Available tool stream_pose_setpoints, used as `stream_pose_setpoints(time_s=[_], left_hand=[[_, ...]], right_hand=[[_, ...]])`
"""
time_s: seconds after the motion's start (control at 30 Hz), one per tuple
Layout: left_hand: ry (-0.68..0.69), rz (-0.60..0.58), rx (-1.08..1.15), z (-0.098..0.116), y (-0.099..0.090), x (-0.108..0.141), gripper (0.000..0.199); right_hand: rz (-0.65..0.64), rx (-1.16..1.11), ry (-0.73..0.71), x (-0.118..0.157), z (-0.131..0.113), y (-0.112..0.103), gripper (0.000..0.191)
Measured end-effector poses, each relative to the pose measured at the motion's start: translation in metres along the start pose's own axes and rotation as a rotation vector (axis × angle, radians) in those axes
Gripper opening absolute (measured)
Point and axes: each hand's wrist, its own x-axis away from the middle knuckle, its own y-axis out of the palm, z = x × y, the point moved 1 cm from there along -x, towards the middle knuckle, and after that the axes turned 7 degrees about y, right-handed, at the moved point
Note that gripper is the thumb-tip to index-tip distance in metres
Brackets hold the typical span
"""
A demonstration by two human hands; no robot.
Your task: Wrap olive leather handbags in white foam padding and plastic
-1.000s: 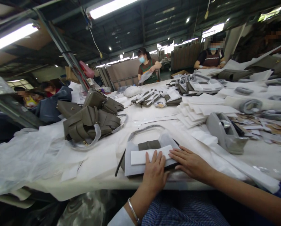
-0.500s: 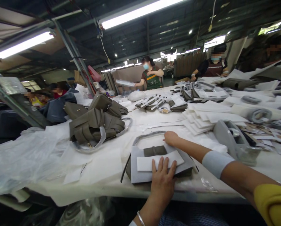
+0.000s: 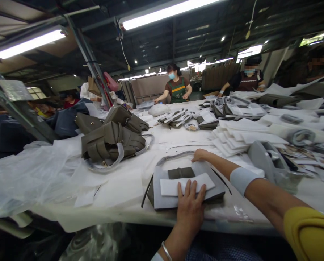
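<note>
An olive-grey bag (image 3: 216,197) lies flat near the table's front edge, mostly covered by a pale grey sheet (image 3: 162,203). On it rests a folded white foam piece (image 3: 169,187), with an olive flap (image 3: 180,173) showing just above. My left hand (image 3: 190,203) lies on the foam piece and sheet, fingers spread. My right hand (image 3: 201,156) is closed at the right end of the bag's plastic-wrapped handle (image 3: 175,156), which arches away from me. Its fingertips are partly hidden.
Olive bags (image 3: 110,141) are piled at the left, beside crumpled clear plastic (image 3: 28,177). White foam sheets (image 3: 232,136) and a grey tape dispenser (image 3: 266,159) lie to the right. Two people (image 3: 177,87) work across the table (image 3: 118,188).
The view has shifted slightly. My hands keep about the same places on the bag and handle. Across the table, a person's raised arm has come down, and the clear item held there is lower.
</note>
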Motion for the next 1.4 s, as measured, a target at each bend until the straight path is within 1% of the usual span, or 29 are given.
stream_pose_setpoints(time_s=[0.1, 0.2, 0.3, 0.4, 0.47, 0.6, 0.73, 0.8, 0.87, 0.97, 1.0, 1.07, 1.13, 1.2, 1.3, 1.4], left_hand=[[0.001, -0.014, 0.012, 0.000, -0.002, -0.001, 0.056], [0.008, -0.022, 0.014, 0.001, -0.004, -0.001, 0.056], [0.012, -0.025, 0.015, 0.001, -0.005, 0.000, 0.058], [0.007, -0.024, 0.019, 0.001, -0.005, 0.001, 0.059], [0.005, -0.025, 0.018, 0.002, -0.006, 0.001, 0.059], [0.003, -0.046, 0.016, 0.002, -0.008, 0.000, 0.062], [-0.009, -0.055, 0.031, 0.002, -0.008, -0.001, 0.061], [-0.018, -0.057, 0.044, 0.002, -0.008, -0.001, 0.060], [-0.022, -0.058, 0.049, 0.003, -0.008, -0.001, 0.060], [-0.021, -0.052, 0.043, 0.004, -0.008, -0.002, 0.058], [-0.022, -0.049, 0.040, 0.004, -0.008, -0.002, 0.058], [-0.030, -0.044, 0.041, 0.005, -0.008, -0.003, 0.057], [-0.046, -0.041, 0.054, 0.005, -0.008, -0.003, 0.059], [-0.071, -0.031, 0.075, 0.005, -0.007, -0.003, 0.063], [-0.106, -0.014, 0.097, 0.006, -0.008, -0.004, 0.066], [-0.103, -0.027, 0.077, 0.008, -0.012, -0.007, 0.068]], right_hand=[[-0.095, -0.101, -0.035, 0.000, 0.005, 0.001, 0.032], [-0.122, -0.241, -0.062, -0.001, 0.009, 0.002, 0.031], [-0.097, -0.412, -0.071, -0.007, 0.010, 0.003, 0.029], [-0.038, -0.596, -0.076, -0.011, 0.004, 0.002, 0.027], [-0.006, -0.721, -0.097, -0.010, -0.002, -0.002, 0.031], [0.021, -0.935, -0.197, 0.005, -0.009, -0.017, 0.043], [0.030, -1.056, -0.314, 0.038, -0.002, -0.031, 0.048], [0.048, -1.044, -0.361, 0.062, 0.007, -0.031, 0.045], [0.098, -0.943, -0.427, 0.088, 0.017, -0.022, 0.035], [0.206, -0.714, -0.577, 0.128, 0.032, 0.002, 0.024], [0.242, -0.650, -0.630, 0.140, 0.037, 0.012, 0.024], [0.324, -0.538, -0.728, 0.159, 0.044, 0.030, 0.032], [0.414, -0.464, -0.792, 0.171, 0.050, 0.045, 0.038], [0.496, -0.431, -0.832, 0.178, 0.053, 0.056, 0.038], [0.594, -0.397, -0.877, 0.184, 0.054, 0.064, 0.034], [0.666, -0.328, -0.938, 0.188, 0.054, 0.069, 0.032]])
